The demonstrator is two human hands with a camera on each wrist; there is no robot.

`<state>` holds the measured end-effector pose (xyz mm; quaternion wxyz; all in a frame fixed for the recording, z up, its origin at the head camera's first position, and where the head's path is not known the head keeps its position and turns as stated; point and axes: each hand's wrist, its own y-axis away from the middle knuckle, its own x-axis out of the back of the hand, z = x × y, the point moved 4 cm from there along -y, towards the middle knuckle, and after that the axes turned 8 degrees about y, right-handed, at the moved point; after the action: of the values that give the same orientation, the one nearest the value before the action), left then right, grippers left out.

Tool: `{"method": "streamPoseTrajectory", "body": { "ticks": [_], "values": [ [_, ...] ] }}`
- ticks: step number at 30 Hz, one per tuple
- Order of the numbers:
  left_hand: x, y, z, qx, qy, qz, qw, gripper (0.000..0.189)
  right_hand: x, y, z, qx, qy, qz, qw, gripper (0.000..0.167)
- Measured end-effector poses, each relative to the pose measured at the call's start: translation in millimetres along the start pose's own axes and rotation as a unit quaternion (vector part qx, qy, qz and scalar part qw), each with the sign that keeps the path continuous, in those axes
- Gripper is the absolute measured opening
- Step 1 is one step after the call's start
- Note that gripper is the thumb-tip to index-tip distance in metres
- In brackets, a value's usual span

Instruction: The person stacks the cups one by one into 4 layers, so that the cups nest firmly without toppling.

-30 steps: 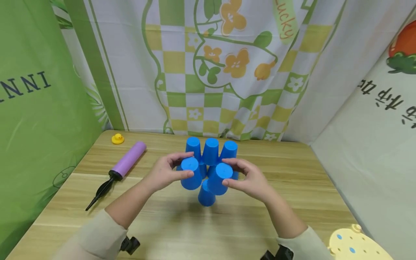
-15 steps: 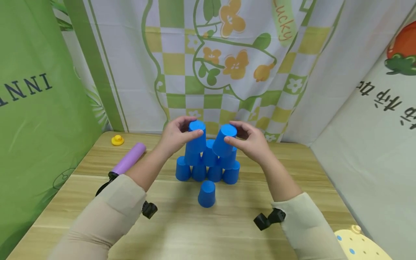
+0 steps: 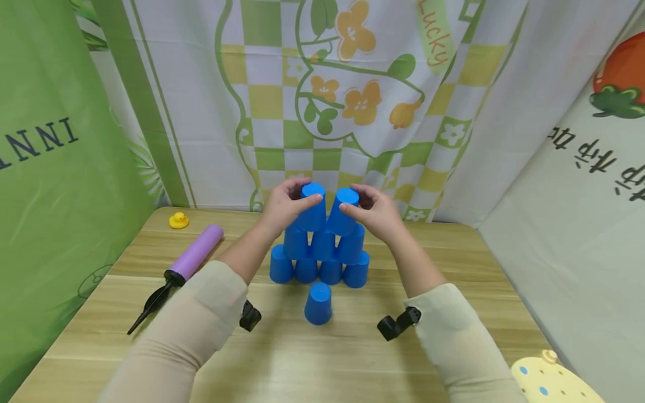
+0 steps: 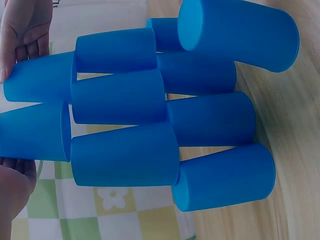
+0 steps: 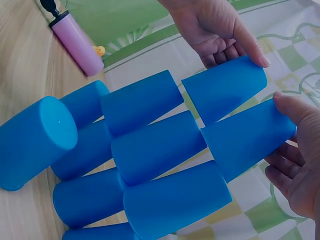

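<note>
In the head view, blue plastic cups stand upside down in a tiered stack. Several form the bottom row (image 3: pixel 305 271), and three make up the middle row (image 3: pixel 322 247). My left hand (image 3: pixel 283 211) holds one upturned cup (image 3: pixel 313 208) between thumb and fingers, just above the middle row's left side. Beside it, my right hand (image 3: pixel 381 217) grips a second cup (image 3: pixel 344 214) the same way, slightly tilted. Both wrist views show these cups' rims at the middle row's tops; full contact I cannot tell. Another upturned cup (image 3: pixel 318 305) stands alone in front.
A purple hand pump (image 3: pixel 194 254) with a black nozzle lies on the wooden table (image 3: pixel 282 364) at the left. Behind it sits a yellow rubber duck (image 3: pixel 178 220). A pale yellow spotted object (image 3: pixel 554 383) is at the front right. Patterned curtain (image 3: pixel 322 159) hangs behind the stack.
Both hands have lifted their cups up and away from near the front cup to above the middle row. Over the last half second the cups have come lower and closer together.
</note>
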<state>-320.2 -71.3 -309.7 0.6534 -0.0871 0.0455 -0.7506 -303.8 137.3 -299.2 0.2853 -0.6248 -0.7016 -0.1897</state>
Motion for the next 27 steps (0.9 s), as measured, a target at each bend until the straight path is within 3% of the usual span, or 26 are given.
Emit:
{"method": "streamPoseTrajectory", "body": {
  "ticks": [17,22,27],
  "values": [
    [-2.5,1.5,-7.8,-0.005,-0.016,-0.01,0.9998,0.06,-5,-2.3,12,0.009,-0.002,0.009,0.9999,0.07],
    [5.5,0.7,-13.4,-0.016,-0.007,-0.018,0.9997,0.064,-5,2.5,14,0.026,-0.009,0.02,0.9994,0.074],
    [20.5,7.2,-22.7,-0.006,-0.019,-0.009,0.9998,0.064,-4,10.5,16,0.042,-0.026,0.028,0.9984,0.072]
  ]
}}
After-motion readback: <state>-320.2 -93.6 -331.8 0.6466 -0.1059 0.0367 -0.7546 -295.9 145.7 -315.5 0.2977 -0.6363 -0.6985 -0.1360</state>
